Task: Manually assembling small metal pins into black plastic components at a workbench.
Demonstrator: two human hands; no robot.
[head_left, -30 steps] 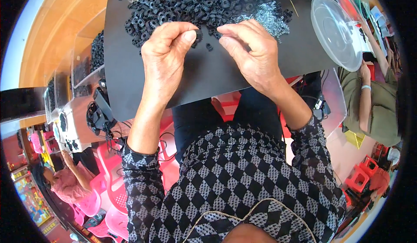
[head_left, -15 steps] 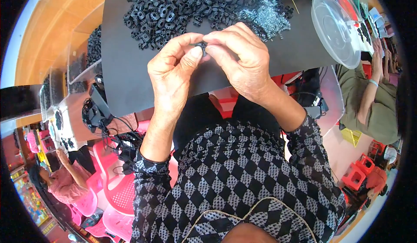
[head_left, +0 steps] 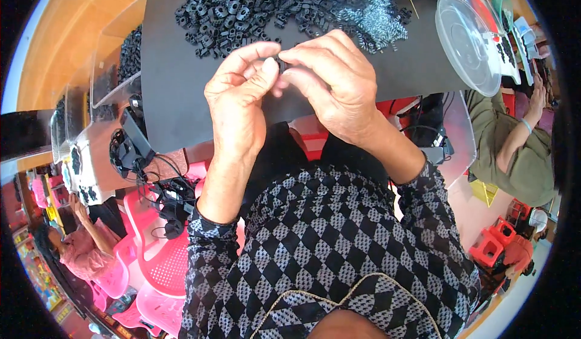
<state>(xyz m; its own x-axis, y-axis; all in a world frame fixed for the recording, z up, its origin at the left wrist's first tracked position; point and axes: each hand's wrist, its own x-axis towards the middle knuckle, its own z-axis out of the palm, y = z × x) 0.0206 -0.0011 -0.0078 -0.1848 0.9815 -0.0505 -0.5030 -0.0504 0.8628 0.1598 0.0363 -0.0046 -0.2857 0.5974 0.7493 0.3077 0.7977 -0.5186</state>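
Small black part, pinched between two hands over a dark tabletop

Small black part [head_left: 280,65] sits up off the tabletop [head_left: 175,100], at the near side of the pile of black pieces [head_left: 242,12]. Mostly hidden by the fingers; its full shape cannot be made out.

Left hand [head_left: 238,103]: thumb and forefinger closed on the part from the left. Right hand [head_left: 342,85]: thumb and forefinger curved in from the right, tips right up at the part; cannot tell whether they grip it or something tiny of their own.

Handling, by judgement: very light, stiff, likely hard plastic, so not easily crushed. Smooth faces could slip or twist under a fingertip. Best hold: opposite outer sides, between thumb pad and side of forefinger, openings left uncovered.

Pale metal springs [head_left: 376,21] lie heaped at the pile's right. They look light and bouncy, apt to tangle or flick away; pick one up by its coil, squeezing lightly. Clear round lid [head_left: 466,45] farther right, apart from both hands.
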